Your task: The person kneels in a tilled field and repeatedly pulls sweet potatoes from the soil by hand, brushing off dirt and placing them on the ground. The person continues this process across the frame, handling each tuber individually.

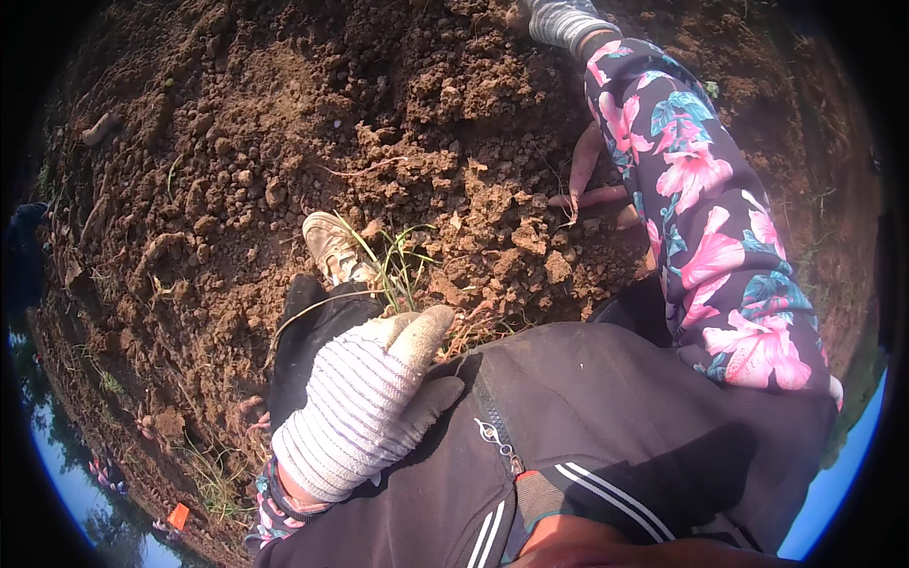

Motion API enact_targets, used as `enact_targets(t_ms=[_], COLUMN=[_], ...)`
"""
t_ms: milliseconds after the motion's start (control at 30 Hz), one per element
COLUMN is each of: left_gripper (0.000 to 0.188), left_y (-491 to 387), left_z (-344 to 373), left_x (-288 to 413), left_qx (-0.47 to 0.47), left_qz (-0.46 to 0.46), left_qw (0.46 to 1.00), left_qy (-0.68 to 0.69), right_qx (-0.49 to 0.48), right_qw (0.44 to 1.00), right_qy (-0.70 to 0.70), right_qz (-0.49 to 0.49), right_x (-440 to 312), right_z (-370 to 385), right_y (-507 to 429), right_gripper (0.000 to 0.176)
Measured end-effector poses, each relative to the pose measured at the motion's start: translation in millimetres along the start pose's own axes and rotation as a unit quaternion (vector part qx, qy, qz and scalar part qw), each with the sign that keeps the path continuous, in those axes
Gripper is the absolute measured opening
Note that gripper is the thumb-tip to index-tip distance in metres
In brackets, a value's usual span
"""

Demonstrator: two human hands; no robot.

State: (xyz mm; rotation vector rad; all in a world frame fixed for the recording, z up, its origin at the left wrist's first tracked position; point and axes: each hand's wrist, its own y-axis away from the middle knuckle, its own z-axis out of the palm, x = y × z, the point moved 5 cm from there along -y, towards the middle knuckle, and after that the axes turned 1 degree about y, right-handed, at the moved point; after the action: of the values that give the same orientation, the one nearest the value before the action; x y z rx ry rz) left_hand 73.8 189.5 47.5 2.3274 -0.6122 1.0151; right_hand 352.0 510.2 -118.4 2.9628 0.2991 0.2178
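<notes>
My left hand (362, 408), in a white knit glove with thin dark stripes and soiled fingertips, rests low over my lap. Its fingers point up and to the right; whether they grip anything is hidden. Green grass blades (401, 266) rise just beyond the fingertips. My right hand (564, 23), in a grey-white glove, reaches far forward and is cut by the top edge, its fingers mostly out of view. A pinkish lump beside it is too cropped to name. Reddish sweet potatoes (586, 160) lie in the soil beside my right forearm, partly hidden by the floral sleeve (692, 184).
Loose brown soil (284, 142) with clods spreads ahead. My tan shoe (337, 245) stands on it. A tuber-like piece (99, 129) lies at far left, and more reddish roots (256, 412) by my left wrist. An orange object (178, 516) is at lower left.
</notes>
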Motion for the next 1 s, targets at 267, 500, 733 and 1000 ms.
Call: enact_targets(t_ms=[267, 500, 733, 1000], left_gripper=[0.056, 0.062, 0.045, 0.035], left_y=[15.5, -6.8, 18.7, -15.7], left_z=[2.2, 61.9, 130.9, 182.3], left_x=[-14.8, 4.4, 16.2, 8.6], left_qx=[0.108, 0.092, -0.054, 0.077], left_qz=[-0.028, -0.016, -0.154, -0.076], left_qw=[0.985, 0.858, 0.853, 0.956], left_qy=[0.130, 0.505, 0.496, 0.274], right_qx=[0.022, -0.123, -0.036, 0.001], right_qw=[0.752, 0.423, 0.553, 0.732], right_qy=[-0.658, -0.883, -0.832, -0.679], right_qz=[0.029, -0.161, -0.012, 0.057], right_x=[-31.6, -131.7, -116.6, -101.9], right_z=[-102.0, -73.8, -52.2, -3.5], right_y=[160.5, 300.6, 363.4, 358.4], right_gripper=[0.054, 0.059, 0.045, 0.036])
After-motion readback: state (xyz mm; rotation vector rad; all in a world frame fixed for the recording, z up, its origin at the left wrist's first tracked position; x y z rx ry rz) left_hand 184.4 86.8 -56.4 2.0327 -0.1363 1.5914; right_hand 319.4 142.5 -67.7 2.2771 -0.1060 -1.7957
